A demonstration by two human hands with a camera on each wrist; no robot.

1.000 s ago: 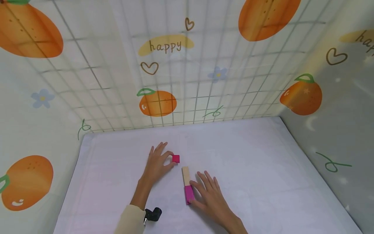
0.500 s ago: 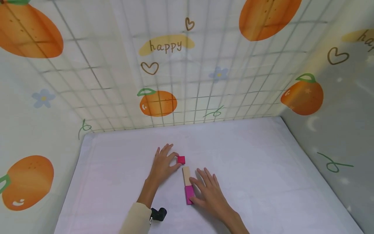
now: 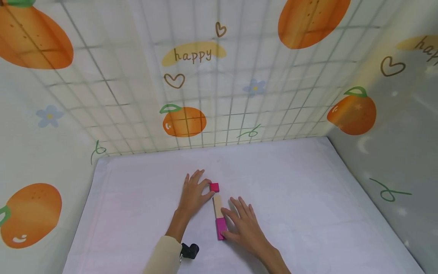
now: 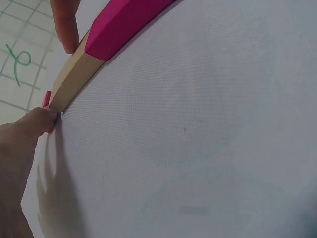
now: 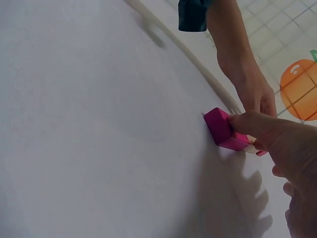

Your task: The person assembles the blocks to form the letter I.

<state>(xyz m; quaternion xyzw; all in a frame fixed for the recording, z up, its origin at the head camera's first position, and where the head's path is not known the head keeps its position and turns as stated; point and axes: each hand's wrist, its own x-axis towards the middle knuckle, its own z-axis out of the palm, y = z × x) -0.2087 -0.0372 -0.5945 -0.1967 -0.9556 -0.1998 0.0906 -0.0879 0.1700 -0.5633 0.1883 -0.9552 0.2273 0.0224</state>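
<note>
With thumb and index finger my left hand (image 3: 194, 194) pinches a small red block (image 3: 214, 187), just beyond the far end of a plain wooden block (image 3: 218, 205). A magenta block (image 3: 221, 228) lies end to end with the wooden one, on the near side. My right hand (image 3: 248, 228) rests against this row from the right, its index finger touching the wooden block and its thumb on the magenta block (image 5: 218, 126). In the left wrist view only a sliver of the red block (image 4: 46, 99) shows behind the thumb; whether it touches the wooden block I cannot tell.
A white cloth (image 3: 301, 190) covers the table. Fabric walls printed with oranges (image 3: 184, 121) and grid lines rise behind and at both sides. A small black device (image 3: 190, 251) sits at my left wrist, by the beige sleeve (image 3: 164, 255).
My left hand has moved right with the red block, bringing it to the far end of the wooden block. The right hand has stayed nearly still by the row.
</note>
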